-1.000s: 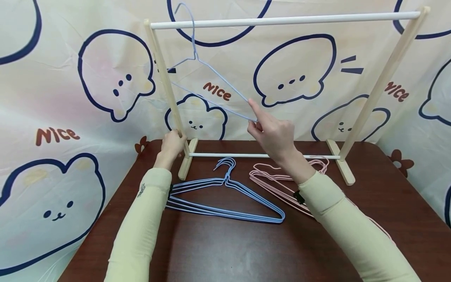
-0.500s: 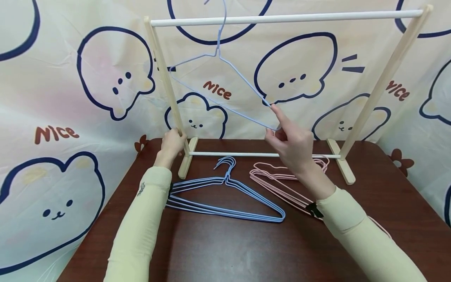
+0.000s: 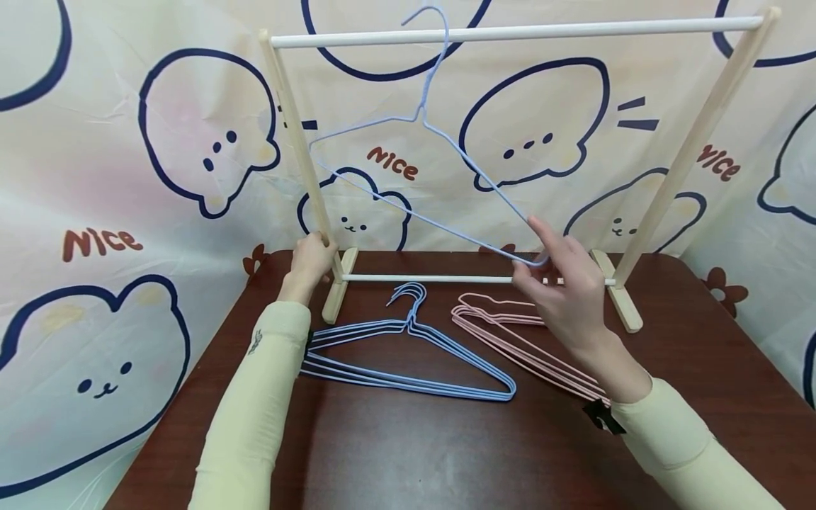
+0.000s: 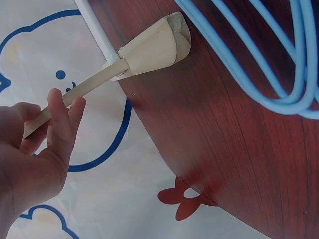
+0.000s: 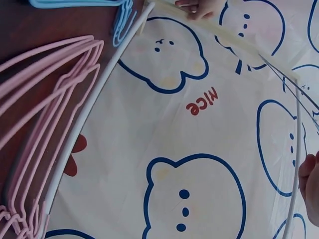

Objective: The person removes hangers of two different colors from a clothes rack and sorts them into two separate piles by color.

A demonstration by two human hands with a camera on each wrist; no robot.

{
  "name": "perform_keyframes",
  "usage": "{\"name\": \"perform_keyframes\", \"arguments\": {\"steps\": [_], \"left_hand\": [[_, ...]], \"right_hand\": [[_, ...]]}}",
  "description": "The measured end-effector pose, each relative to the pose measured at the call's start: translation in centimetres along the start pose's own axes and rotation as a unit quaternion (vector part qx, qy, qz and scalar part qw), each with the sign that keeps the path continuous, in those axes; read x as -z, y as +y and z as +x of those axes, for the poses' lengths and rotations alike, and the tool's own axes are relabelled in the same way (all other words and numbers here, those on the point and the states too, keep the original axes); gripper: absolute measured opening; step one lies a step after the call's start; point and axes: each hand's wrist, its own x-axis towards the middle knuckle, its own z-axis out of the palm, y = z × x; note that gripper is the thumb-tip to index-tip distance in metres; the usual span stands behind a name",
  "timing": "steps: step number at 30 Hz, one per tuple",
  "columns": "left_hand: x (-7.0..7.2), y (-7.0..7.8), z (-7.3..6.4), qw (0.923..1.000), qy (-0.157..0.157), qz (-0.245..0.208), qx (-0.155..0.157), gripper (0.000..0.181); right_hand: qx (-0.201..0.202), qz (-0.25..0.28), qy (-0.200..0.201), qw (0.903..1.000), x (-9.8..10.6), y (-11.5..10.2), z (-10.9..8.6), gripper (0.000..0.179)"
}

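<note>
My left hand [image 3: 312, 256] grips the left wooden upright [image 3: 298, 142] of a small garment rack, low down near its foot. In the left wrist view, fingers wrap this upright [image 4: 94, 81]. On the right, my right hand [image 3: 574, 294] pinches a light blue wire hanger [image 3: 423, 106] by its lower right corner, with the index finger along the sloping arm. The hanger is tilted, its left end higher. Its hook overlaps the white top rail [image 3: 574, 30] left of the middle, with the hook's tip pointing left. The right wrist view shows only part of the right hand [image 5: 310, 191], at its edge.
Several blue hangers [image 3: 503, 397] lie stacked on the dark wood table [image 3: 408, 460], hooks toward the rack. Several pink hangers [image 3: 472, 328] lie right of them, partly under the right forearm. A white lower bar [image 3: 427, 279] joins the rack's feet. Patterned cloth hangs behind.
The right hand has moved right and downward with the blue hanger, whose hook has shifted right along the top rail. The left hand has stayed on the upright.
</note>
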Motion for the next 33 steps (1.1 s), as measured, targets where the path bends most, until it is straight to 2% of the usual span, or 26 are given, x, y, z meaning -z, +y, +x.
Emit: {"name": "perform_keyframes", "arguments": {"steps": [7, 15, 19, 24, 33], "left_hand": [[-0.2, -0.2, 0.2, 0.9999, 0.002, 0.002, -0.013, 0.037], [0.0, 0.0, 0.2, 0.9999, -0.002, 0.004, -0.011, 0.037], [-0.1, 0.1, 0.3, 0.9998, 0.000, 0.013, -0.012, 0.036], [0.1, 0.1, 0.4, 0.9999, 0.001, 0.013, -0.008, 0.036], [0.1, 0.0, 0.0, 0.9985, 0.028, 0.041, -0.023, 0.034]], "right_hand": [[0.004, -0.001, -0.008, 1.0000, 1.7, -0.1, -2.0, 0.047], [-0.036, 0.000, -0.055, 0.9978, 3.7, 0.7, -4.5, 0.054], [-0.041, 0.006, -0.077, 0.9961, 4.4, 0.8, -5.6, 0.054], [-0.031, 0.022, -0.102, 0.9941, 4.7, 0.5, -7.0, 0.049], [0.010, 0.052, -0.081, 0.9953, 3.4, -0.4, -8.6, 0.045]]}}
